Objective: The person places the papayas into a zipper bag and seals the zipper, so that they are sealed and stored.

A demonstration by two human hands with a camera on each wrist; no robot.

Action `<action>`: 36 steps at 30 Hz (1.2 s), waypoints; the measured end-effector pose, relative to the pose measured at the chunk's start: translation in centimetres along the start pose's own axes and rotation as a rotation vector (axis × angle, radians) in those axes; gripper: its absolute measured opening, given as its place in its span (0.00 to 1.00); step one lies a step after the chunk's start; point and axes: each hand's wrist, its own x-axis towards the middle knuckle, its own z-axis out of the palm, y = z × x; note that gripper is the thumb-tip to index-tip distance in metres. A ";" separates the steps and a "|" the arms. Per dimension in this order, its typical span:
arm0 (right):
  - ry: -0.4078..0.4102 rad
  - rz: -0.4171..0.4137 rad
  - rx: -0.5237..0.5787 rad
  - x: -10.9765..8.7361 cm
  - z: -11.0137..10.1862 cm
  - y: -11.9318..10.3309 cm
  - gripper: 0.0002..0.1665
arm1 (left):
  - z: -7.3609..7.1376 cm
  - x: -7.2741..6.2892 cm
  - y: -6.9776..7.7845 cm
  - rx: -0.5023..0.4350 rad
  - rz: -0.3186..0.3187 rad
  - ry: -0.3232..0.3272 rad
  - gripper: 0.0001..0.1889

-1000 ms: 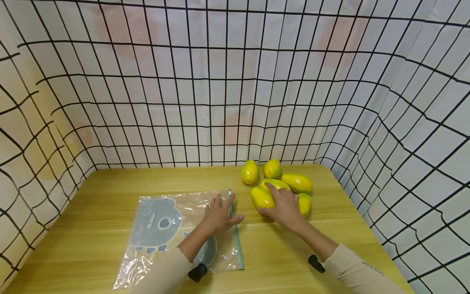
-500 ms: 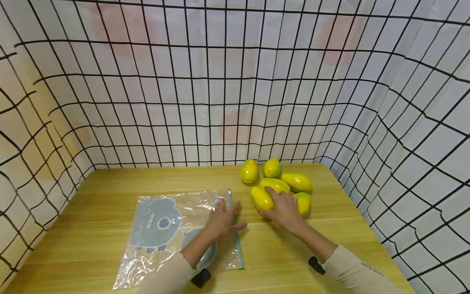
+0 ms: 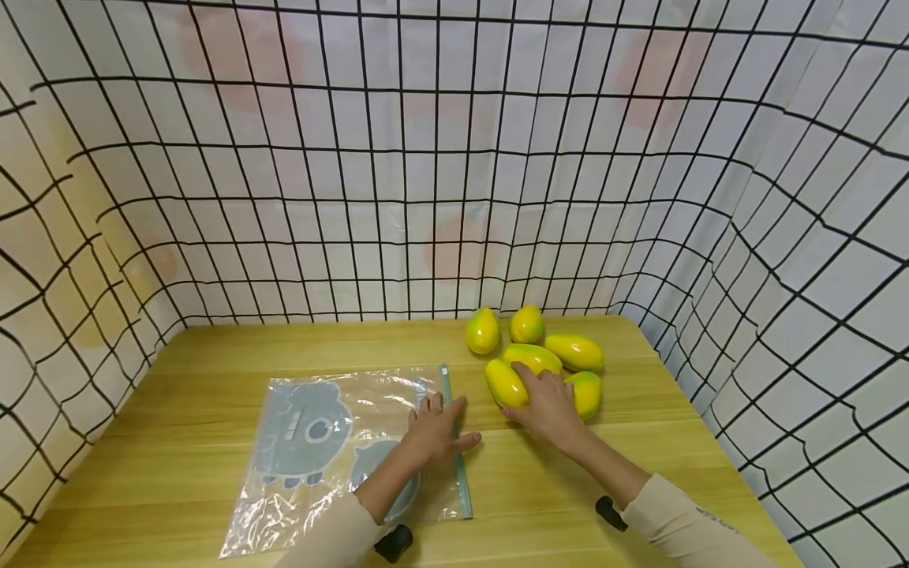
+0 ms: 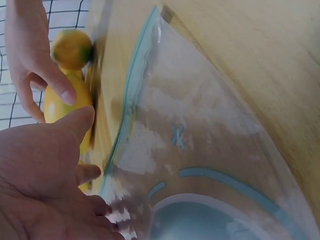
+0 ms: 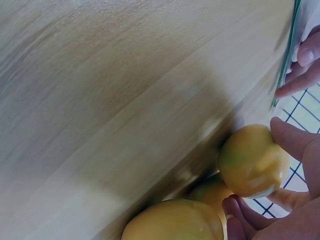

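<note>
My right hand [image 3: 552, 404] grips a yellow-green mango [image 3: 506, 384], the nearest-left one of a group. In the right wrist view the thumb and fingers curl round this mango [image 5: 252, 161]. Over the mint-green zip edge of a clear zip bag [image 3: 372, 406] hovers or rests my left hand [image 3: 432, 435]; its fingers are spread and hold nothing. Whether they touch the plastic I cannot tell. The bag lies flat, printed with blue-grey cartoon figures. In the left wrist view, the zip strip [image 4: 127, 95] runs beside the left fingertips.
Several more mangoes sit around the right hand: one mango [image 3: 483, 331] at the back left, another [image 3: 527, 325] beside it, and one [image 3: 586, 396] to the right. A black wire grid [image 3: 405, 201] with white cloth behind it encloses the wooden table [image 3: 185, 410].
My left hand has shifted slightly right and toward me along the bag's zip edge. The right hand stays at the same mango, nearly still.
</note>
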 end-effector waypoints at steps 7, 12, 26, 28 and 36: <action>0.019 -0.018 -0.016 0.0 0.3 0.1 0.47 | -0.9 -1.0 0.9 -0.033 -0.014 0.000 0.39; 0.030 -0.024 -0.018 0.0 0.5 0.1 0.46 | -0.6 -1.0 0.6 -0.092 -0.012 0.068 0.39; 0.035 -0.043 -0.020 0.0 0.4 0.0 0.46 | 0.8 -0.9 -0.3 -0.136 -0.005 0.312 0.32; 0.032 -0.042 -0.018 0.0 0.4 -0.1 0.46 | 0.8 -0.9 -0.4 -0.158 -0.016 0.328 0.31; 0.017 -0.028 -0.012 0.0 0.2 -0.3 0.46 | -0.2 -1.0 -0.7 -0.231 0.013 0.330 0.40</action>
